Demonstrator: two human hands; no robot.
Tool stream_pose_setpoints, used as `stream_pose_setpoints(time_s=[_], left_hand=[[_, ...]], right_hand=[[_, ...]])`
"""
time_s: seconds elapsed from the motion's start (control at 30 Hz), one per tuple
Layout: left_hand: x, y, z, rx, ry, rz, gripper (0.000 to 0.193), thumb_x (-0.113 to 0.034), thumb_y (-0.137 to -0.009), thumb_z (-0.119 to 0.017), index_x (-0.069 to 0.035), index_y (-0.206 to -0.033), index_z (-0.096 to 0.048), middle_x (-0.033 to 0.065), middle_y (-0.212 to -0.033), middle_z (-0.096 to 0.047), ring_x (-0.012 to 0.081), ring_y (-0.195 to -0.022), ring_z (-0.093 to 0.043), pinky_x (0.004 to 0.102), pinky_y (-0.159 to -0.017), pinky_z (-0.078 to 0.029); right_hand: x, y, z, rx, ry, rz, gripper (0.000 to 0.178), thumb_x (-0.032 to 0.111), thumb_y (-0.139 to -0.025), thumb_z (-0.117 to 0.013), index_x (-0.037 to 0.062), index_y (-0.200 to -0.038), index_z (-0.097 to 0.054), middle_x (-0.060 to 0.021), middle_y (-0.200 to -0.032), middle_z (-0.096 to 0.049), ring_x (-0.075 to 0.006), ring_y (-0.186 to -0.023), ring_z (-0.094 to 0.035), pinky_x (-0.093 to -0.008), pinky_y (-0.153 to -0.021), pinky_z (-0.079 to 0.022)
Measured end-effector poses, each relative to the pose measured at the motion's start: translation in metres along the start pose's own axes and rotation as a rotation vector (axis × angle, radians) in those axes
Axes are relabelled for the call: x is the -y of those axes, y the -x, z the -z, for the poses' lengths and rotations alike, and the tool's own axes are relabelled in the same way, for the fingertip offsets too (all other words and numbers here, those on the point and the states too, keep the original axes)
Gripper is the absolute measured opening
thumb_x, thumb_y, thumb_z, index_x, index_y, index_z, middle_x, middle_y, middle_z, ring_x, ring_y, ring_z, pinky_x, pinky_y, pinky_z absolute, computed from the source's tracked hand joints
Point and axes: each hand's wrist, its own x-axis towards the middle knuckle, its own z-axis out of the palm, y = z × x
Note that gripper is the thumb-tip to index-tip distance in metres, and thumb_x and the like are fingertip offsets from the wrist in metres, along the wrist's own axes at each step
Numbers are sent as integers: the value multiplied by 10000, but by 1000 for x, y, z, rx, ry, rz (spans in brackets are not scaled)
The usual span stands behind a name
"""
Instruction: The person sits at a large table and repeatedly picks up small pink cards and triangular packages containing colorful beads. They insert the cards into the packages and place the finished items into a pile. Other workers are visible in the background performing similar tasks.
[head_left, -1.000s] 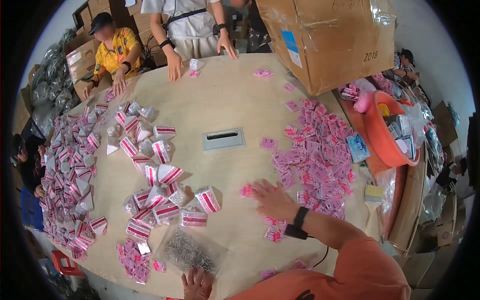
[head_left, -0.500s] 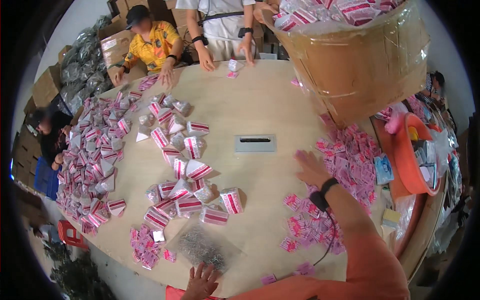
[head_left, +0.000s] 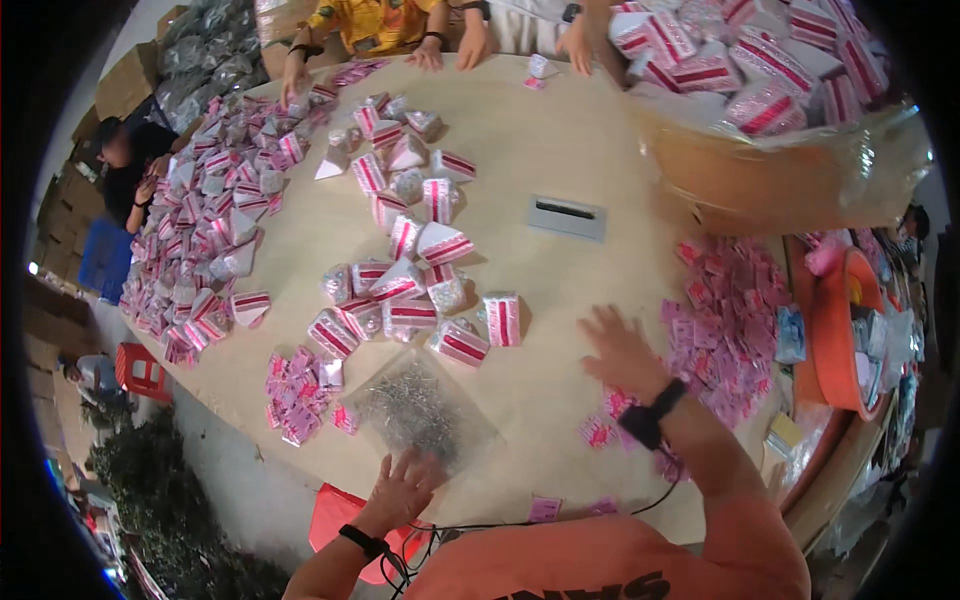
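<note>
My left hand [head_left: 408, 484] has its fingers spread at the near edge of a clear plastic bag [head_left: 470, 432] full of small metal pieces [head_left: 408, 405], too fine to name. My right hand [head_left: 620, 350], fingers also spread and nothing in it, is over the table, left of a large pile of pink printed cards [head_left: 725, 340]. More pink cards [head_left: 598, 430] lie by its wrist, partly hidden by the arm. Beyond my left hand are a smaller heap of pink cards [head_left: 298, 390] and a group of plastic-wrapped, wedge-shaped pieces [head_left: 410, 314], white with red stripes, like cake slices.
A big heap of similar wedges [head_left: 215, 220] covers the table's left side. A plastic-lined carton [head_left: 780, 175] of wedges stands far right, above an orange tub [head_left: 850, 330]. A slotted plate [head_left: 567, 217] is set in the tabletop. Co-workers' hands [head_left: 475, 42] are at the far edge.
The view has shifted, showing more of the near side. My right hand has come nearer and leftward, away from the big card pile. My left hand stays by the bag.
</note>
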Motion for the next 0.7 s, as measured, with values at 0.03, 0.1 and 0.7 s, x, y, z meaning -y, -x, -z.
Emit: stream_pose_setpoints(time_s=[0.03,0.1,0.7], left_hand=[[-1,2,-4,13,46,18,420,-297,-802,-514,-207,-1207,-449,83,-1343,-322,365,-1238,-265,608,-918,-269],[1,1,-3,32,86,33,404,-297,-824,-484,-202,-1215,-444,84,-1359,-303,371,-1245,-255,615,-931,-254],[0,8,10,-39,83,15,472,-397,-818,-491,-215,-1245,-409,96,-1352,-308,366,-1243,-261,600,-947,-248]], right_hand=[[22,0,0,47,35,43,660,415,-716,-592,104,-1264,-396,-178,-1337,-310,-350,-1255,-259,-582,-965,-208],[34,14,-1,76,79,69,676,433,-711,-593,119,-1273,-388,-173,-1342,-308,-358,-1255,-255,-593,-956,-209],[-6,60,29,-143,5,-89,532,209,-698,-599,49,-1181,-442,-204,-1287,-351,-376,-1221,-282,-503,-966,-269]])
